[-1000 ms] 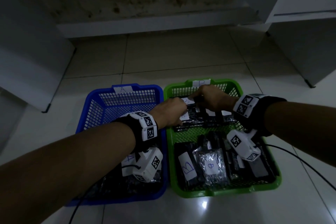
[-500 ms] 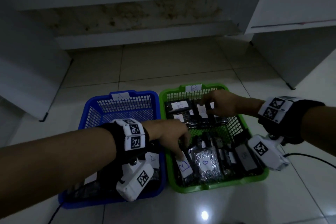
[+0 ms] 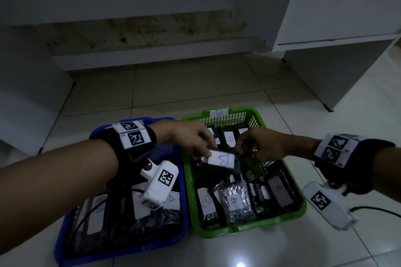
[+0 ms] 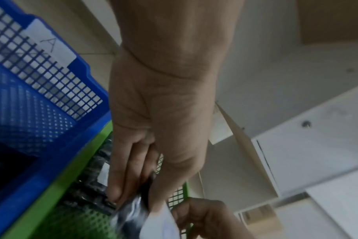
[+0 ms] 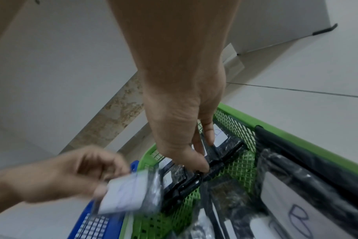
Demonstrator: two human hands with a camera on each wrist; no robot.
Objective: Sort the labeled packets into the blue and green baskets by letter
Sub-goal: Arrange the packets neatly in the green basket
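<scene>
Pale tiled floor (image 3: 195, 84), white cabinets behind. Blue basket (image 3: 173, 234) w/ A packets beside green basket (image 3: 249, 228) w/ B packets. Left hand (image 3: 191, 138) pinches B packet (image 3: 221, 159) above green basket; right hand (image 3: 260, 145), fingers bent, tips touching packets at basket's far end.

A dark packet with a white B label (image 3: 221, 159) hangs tilted above the middle of the green basket (image 3: 243, 228), which carries more B-labelled packets (image 3: 235, 200). Touching its left side, the blue basket (image 3: 121, 252), tagged A, carries A-labelled packets (image 3: 171, 199).
</scene>
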